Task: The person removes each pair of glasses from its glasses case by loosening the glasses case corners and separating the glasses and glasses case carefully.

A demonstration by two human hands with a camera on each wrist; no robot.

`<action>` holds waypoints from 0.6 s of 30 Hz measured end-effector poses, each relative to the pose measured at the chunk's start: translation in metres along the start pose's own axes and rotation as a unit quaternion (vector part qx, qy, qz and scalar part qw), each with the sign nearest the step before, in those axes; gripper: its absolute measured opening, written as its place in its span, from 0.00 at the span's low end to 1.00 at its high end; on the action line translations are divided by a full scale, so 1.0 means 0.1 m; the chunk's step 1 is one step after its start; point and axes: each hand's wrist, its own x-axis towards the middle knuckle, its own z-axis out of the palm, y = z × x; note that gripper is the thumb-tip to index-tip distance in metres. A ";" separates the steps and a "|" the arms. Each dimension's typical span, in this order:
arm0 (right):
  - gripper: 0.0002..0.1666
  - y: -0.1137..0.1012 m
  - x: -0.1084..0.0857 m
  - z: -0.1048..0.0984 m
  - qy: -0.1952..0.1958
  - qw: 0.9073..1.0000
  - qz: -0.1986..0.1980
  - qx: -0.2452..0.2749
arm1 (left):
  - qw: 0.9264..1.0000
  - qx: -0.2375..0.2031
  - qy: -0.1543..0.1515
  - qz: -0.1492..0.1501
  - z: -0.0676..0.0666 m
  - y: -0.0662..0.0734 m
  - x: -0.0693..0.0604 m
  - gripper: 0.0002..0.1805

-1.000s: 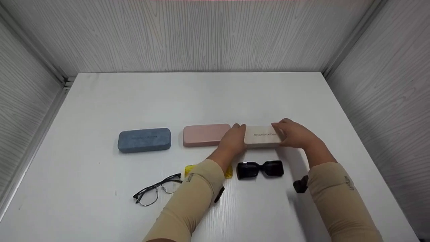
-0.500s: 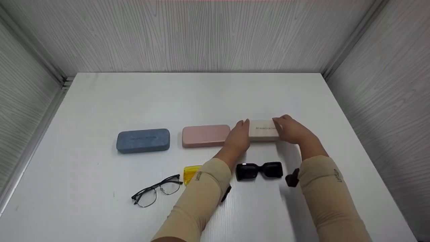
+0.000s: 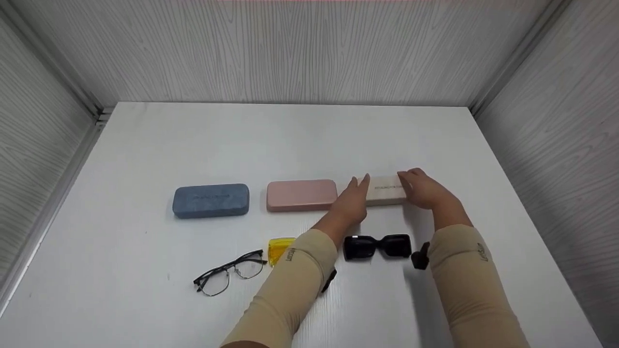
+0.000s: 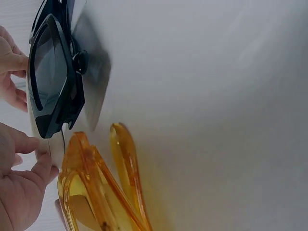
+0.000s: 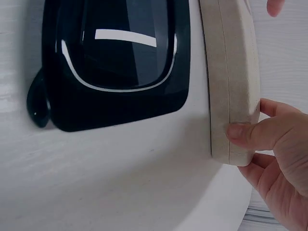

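A cream glasses case (image 3: 385, 189) with printed lettering lies at the right end of a row of cases, its lid down. My left hand (image 3: 349, 205) holds its left end, thumb and fingers at the edge in the left wrist view. At the other end, my right hand (image 3: 424, 189) pinches the case, with the thumb (image 5: 243, 134) on its front side and fingers behind. Black sunglasses (image 3: 377, 247) rest in front of the case. Yellow glasses (image 3: 279, 249) are partly hidden under my left forearm.
A pink glasses case (image 3: 302, 195) lies left of my left hand, and a blue glasses case (image 3: 211, 200) farther left. Thin-framed eyeglasses (image 3: 229, 273) lie in front of them. White table (image 3: 290, 140) runs back to a grey wood-grain wall (image 3: 309, 53).
Both hands have shifted the cream case slightly away from me and to the right. The pink case's right end, earlier covered by my left hand, now shows. The glasses have stayed put.
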 end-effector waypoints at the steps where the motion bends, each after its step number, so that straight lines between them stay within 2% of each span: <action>1: 0.27 0.00 0.00 -0.01 -0.002 1.000 0.003 0.000 | 1.000 0.000 0.000 0.000 0.00 0.00 0.00 0.41; 7: 0.31 -0.01 0.01 -0.04 -0.024 0.999 0.025 -0.010 | 1.000 0.003 -0.014 0.018 0.02 0.04 0.01 0.43; 12: 0.45 -0.02 -0.02 -0.11 -0.057 0.997 0.053 -0.015 | 0.999 0.011 -0.017 0.050 0.00 0.05 -0.03 0.42; 15: 0.53 -0.05 -0.04 -0.20 -0.079 0.995 0.063 -0.021 | 0.997 0.020 -0.005 0.071 -0.07 0.05 -0.05 0.38; 18: 0.52 -0.08 -0.04 -0.32 -0.090 0.993 0.072 -0.031 | 0.995 0.029 0.014 0.092 -0.22 0.04 -0.07 0.33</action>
